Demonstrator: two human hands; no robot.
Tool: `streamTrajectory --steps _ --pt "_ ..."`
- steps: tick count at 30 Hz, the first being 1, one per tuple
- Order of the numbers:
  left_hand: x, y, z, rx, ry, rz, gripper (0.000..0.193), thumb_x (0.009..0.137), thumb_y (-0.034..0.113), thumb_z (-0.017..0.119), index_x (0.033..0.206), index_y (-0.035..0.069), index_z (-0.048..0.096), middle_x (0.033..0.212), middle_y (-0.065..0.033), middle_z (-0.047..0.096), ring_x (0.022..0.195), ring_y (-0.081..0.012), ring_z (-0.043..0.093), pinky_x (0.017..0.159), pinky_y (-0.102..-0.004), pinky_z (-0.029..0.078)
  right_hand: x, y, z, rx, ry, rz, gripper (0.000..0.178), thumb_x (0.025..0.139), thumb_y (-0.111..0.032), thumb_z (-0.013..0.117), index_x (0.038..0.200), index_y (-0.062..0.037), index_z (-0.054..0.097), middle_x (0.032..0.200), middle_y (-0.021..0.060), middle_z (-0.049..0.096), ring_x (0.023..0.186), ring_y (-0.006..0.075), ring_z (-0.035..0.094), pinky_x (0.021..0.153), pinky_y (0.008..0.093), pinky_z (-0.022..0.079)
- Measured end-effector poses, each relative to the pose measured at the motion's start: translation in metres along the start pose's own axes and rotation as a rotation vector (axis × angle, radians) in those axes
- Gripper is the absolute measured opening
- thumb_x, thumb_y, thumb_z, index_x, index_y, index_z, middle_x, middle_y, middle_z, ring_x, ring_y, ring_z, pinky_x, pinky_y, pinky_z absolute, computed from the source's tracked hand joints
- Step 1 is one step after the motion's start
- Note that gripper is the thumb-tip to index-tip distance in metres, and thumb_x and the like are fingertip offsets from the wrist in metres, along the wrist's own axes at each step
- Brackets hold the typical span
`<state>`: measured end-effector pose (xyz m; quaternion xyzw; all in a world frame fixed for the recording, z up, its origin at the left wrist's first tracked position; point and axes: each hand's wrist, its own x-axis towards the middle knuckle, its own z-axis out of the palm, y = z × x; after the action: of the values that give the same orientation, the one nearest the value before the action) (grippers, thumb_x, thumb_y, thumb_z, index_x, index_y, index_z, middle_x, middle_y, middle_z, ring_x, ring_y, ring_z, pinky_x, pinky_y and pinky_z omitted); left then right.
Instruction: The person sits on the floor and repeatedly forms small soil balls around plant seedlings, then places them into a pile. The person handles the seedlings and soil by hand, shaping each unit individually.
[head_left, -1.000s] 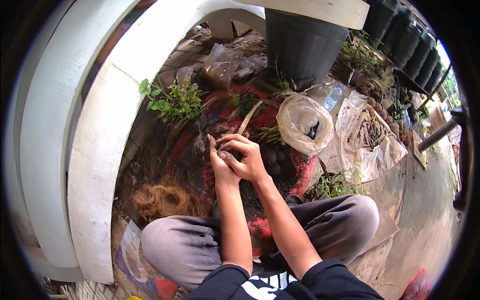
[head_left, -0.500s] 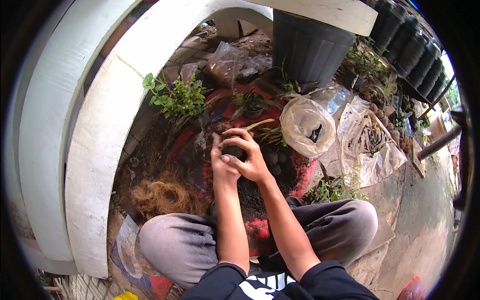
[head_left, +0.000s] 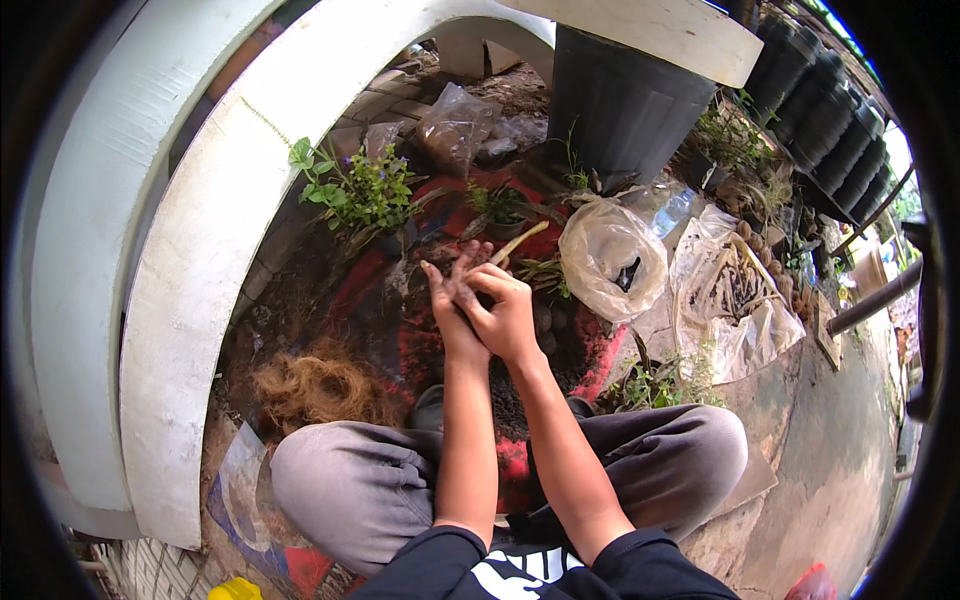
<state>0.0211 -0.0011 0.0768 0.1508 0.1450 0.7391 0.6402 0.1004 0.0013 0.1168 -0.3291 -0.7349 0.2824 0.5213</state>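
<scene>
My left hand (head_left: 456, 312) is palm up, its soil-stained fingers stretched out and spread. Across its palm lies my right hand (head_left: 505, 312), fingers curled in against the left; whatever they may hold is hidden. A pale, slender curved stalk or stick (head_left: 521, 243) shows just beyond the right fingers; whether it is touched I cannot tell. Loose dark soil (head_left: 510, 402) covers the red sheet (head_left: 603, 362) below my wrists. Several dark round balls (head_left: 543, 320) sit beside my right wrist, partly covered by it.
Brown coir fibre (head_left: 325, 388) is heaped at the left. An open clear plastic bag (head_left: 590, 285) and a flattened bag with dark bits (head_left: 700, 340) are at the right. A flowering plant (head_left: 365, 195), small potted plant (head_left: 500, 210), large black pot (head_left: 625, 105) and white curved structure (head_left: 195, 270) stand beyond.
My hands were cupped around a dark, soil-like lump; it no longer shows between them. The left fingers have spread, and the right hand has folded over the left palm.
</scene>
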Motion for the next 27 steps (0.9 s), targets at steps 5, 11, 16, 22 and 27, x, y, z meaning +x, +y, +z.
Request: streamTrajectory --steps 5,11,16,22,27 --pt "0.002 -0.013 -0.027 -0.451 -0.341 -0.023 0.074 0.098 0.065 0.042 0.15 0.012 0.037 0.154 -0.0153 0.036 0.143 -0.0297 0.034 0.121 -0.0504 0.024 0.003 -0.007 0.008 -0.367 -0.028 -0.064 0.051 0.091 -0.039 0.063 0.137 -0.0168 0.059 0.14 0.0096 0.056 0.12 0.0345 0.055 0.111 0.0521 0.033" --pt "-0.008 -0.015 0.008 -0.248 -0.02 -0.258 0.08 0.095 0.069 0.045 0.147 0.008 0.042 0.15 -0.0147 0.042 0.138 -0.0298 0.04 0.116 -0.0445 0.031 0.002 -0.009 0.002 -0.598 0.288 0.194 0.044 0.095 -0.042 0.059 0.134 -0.0225 0.062 0.15 0.0105 0.044 0.132 0.0352 0.045 0.112 0.0657 0.023" --pt "-0.02 -0.014 0.043 0.222 -0.024 -0.256 0.081 0.096 0.071 0.041 0.143 0.006 0.046 0.139 -0.0094 0.054 0.124 -0.021 0.054 0.102 -0.0383 0.046 0.011 0.002 -0.027 -0.429 0.438 0.195 0.045 0.101 -0.045 0.048 0.128 -0.0139 0.065 0.151 0.0237 0.039 0.137 0.0416 0.038 0.113 0.0541 0.027" --pt "-0.019 -0.007 0.039 0.364 -0.025 -0.18 0.066 0.097 0.05 0.06 0.145 0.008 0.045 0.126 -0.0055 0.062 0.111 -0.0157 0.06 0.09 -0.0309 0.051 0.013 0.003 -0.031 -0.286 0.314 0.279 0.051 0.103 -0.05 0.042 0.127 -0.0116 0.066 0.153 0.0277 0.035 0.133 0.0458 0.045 0.11 0.0538 0.033" --pt "-0.015 0.01 0.022 0.151 0.024 -0.039 0.038 0.093 0.027 0.072 0.124 0.009 0.06 0.11 -0.009 0.066 0.094 -0.0175 0.067 0.073 -0.031 0.057 0.017 0.001 -0.032 -0.092 0.334 0.307 0.051 0.103 -0.049 0.044 0.125 -0.0091 0.067 0.151 0.0283 0.038 0.133 0.0429 0.047 0.108 0.0441 0.039"
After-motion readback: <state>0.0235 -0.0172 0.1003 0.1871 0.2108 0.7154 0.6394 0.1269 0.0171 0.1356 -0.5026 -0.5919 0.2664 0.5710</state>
